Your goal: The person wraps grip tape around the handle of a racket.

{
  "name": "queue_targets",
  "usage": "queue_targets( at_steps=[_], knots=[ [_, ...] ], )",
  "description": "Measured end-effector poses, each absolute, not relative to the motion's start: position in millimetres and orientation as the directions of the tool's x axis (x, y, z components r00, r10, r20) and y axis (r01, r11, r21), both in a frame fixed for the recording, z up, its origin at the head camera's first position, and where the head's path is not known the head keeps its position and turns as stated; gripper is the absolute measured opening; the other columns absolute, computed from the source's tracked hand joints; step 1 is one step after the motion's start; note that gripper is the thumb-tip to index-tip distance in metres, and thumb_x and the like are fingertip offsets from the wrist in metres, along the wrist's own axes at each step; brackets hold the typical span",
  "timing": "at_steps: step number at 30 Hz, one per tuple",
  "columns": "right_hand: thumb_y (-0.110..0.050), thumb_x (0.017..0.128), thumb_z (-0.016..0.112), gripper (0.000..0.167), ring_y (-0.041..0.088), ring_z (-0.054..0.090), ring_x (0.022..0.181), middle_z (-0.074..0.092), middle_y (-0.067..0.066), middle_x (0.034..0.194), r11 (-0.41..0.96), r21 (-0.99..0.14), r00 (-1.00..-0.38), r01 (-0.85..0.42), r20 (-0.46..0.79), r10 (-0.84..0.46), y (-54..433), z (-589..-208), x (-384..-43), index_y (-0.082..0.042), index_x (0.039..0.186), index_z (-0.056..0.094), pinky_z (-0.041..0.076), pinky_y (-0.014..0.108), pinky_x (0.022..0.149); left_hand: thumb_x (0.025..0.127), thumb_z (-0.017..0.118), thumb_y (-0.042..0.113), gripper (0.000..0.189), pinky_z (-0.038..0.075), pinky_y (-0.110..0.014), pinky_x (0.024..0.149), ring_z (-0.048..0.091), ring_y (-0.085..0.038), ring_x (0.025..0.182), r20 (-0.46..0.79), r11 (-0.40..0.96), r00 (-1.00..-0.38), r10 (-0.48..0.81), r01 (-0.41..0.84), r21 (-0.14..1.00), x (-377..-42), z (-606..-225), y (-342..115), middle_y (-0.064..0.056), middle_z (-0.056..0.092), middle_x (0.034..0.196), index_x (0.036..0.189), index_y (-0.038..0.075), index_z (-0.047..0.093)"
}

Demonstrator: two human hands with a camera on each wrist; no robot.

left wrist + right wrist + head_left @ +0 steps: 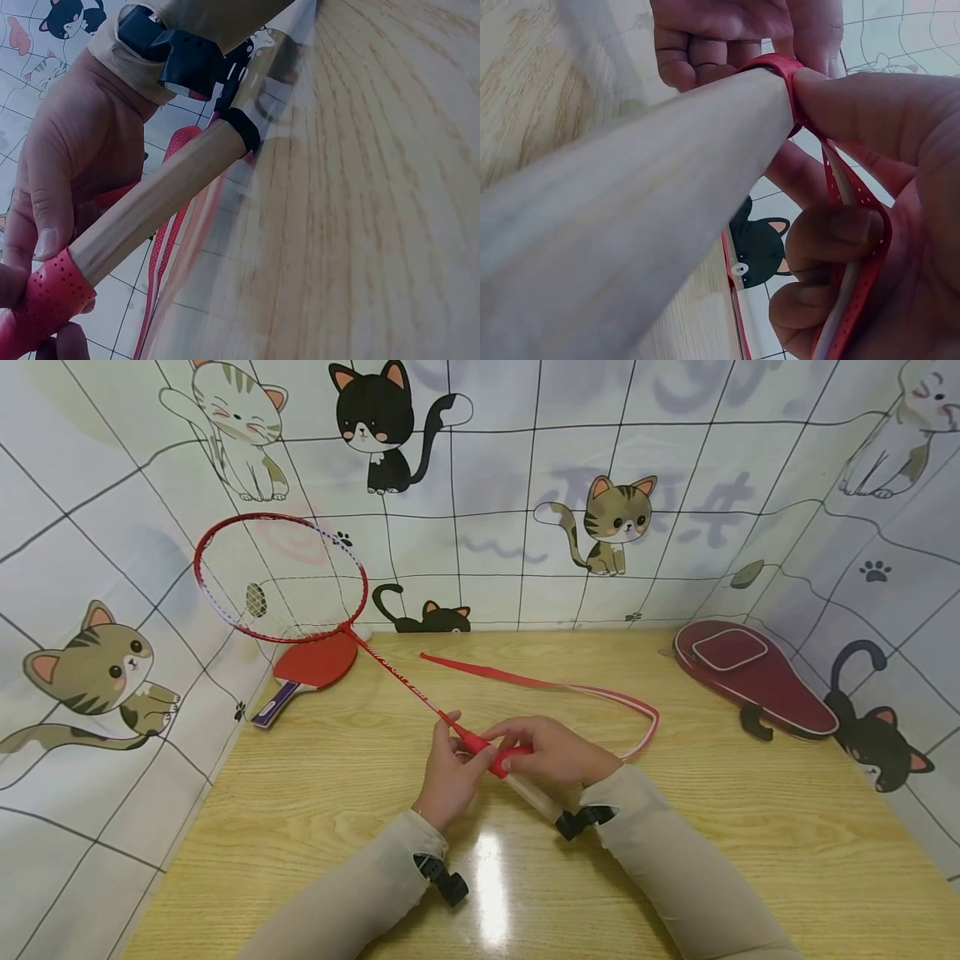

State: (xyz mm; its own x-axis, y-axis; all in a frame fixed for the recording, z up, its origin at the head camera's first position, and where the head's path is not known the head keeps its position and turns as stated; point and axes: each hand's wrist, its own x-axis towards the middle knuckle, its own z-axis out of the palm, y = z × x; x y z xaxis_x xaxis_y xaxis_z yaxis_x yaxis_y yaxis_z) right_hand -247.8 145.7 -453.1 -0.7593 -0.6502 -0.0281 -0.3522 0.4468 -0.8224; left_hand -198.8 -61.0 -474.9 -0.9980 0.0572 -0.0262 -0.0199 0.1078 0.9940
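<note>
A badminton racket [406,681] with a red frame slants across the table, its head up at the far left. My left hand [450,777] holds it at the top of the handle. Red perforated grip tape [56,296] is wound around that upper part, while the lower handle [161,199] is bare wood with a black band near its end. My right hand [558,752] pinches the tape against the handle with thumb and fingers. In the right wrist view, the tape strip [859,289] runs down through its curled fingers. The loose tail lies in a curve behind the hands.
A red table tennis paddle [318,662] lies at the back left, under the racket head in the head view. A dark red paddle case [750,681] rests at the back right. Cat-patterned walls [502,602] border the wooden table [315,810] at the back and sides.
</note>
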Motion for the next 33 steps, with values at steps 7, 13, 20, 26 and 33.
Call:
queue_targets(
  at_steps=[7,13,20,26,33],
  knots=[
    [-0.006,0.097,0.071,0.048,0.019,0.063,0.082,0.073,-0.005,0.103,0.456,-0.816,-0.766,-0.354,-0.027,-0.643,144.8,-451.1,-246.9,-0.031,0.138,0.07,0.053,0.033,0.071,0.099,0.071,0.011,0.072,0.055,-0.032,0.084,0.07,-0.026,0.095,-0.019,0.092,-0.999,0.051,-0.014,0.996,-198.7,-474.3,-61.0,-0.019,0.064,0.112,0.158,0.011,0.028],
    [-0.003,0.098,0.068,0.05,0.018,0.06,0.078,0.073,-0.004,0.106,0.47,-0.816,-0.773,-0.336,-0.046,-0.633,145.7,-449.9,-247.6,-0.033,0.139,0.07,0.051,0.032,0.07,0.1,0.068,0.008,0.072,0.055,-0.031,0.085,0.07,-0.027,0.101,-0.034,0.083,-0.998,0.046,-0.03,0.996,-199.7,-475.5,-60.6,-0.02,0.063,0.116,0.159,0.01,0.026],
    [0.0,0.099,0.064,0.054,0.018,0.063,0.083,0.074,-0.003,0.108,0.449,-0.833,-0.764,-0.323,-0.05,-0.644,146.0,-451.4,-248.4,-0.03,0.143,0.068,0.052,0.032,0.074,0.099,0.066,0.005,0.073,0.054,-0.031,0.088,0.069,-0.029,0.108,-0.027,0.088,-0.999,0.031,-0.024,0.996,-199.9,-474.0,-58.7,-0.021,0.063,0.117,0.16,0.007,0.026],
    [0.001,0.097,0.062,0.058,0.02,0.068,0.091,0.077,-0.003,0.107,0.422,-0.856,-0.742,-0.299,-0.07,-0.667,146.7,-452.1,-248.7,-0.029,0.146,0.064,0.055,0.037,0.082,0.099,0.065,0.004,0.075,0.054,-0.033,0.093,0.067,-0.031,0.115,-0.038,0.085,-0.999,0.036,-0.035,0.996,-199.7,-473.5,-58.7,-0.021,0.065,0.118,0.162,0.007,0.024],
    [-0.003,0.097,0.069,0.053,0.021,0.067,0.09,0.075,-0.005,0.104,0.41,-0.85,-0.741,-0.329,-0.037,-0.671,145.6,-453.7,-249.1,-0.031,0.143,0.066,0.055,0.035,0.079,0.099,0.068,0.012,0.077,0.054,-0.032,0.083,0.067,-0.026,0.099,-0.041,0.102,-0.997,0.059,-0.035,0.994,-199.3,-474.6,-60.0,-0.018,0.064,0.115,0.162,0.013,0.024]
  ],
)
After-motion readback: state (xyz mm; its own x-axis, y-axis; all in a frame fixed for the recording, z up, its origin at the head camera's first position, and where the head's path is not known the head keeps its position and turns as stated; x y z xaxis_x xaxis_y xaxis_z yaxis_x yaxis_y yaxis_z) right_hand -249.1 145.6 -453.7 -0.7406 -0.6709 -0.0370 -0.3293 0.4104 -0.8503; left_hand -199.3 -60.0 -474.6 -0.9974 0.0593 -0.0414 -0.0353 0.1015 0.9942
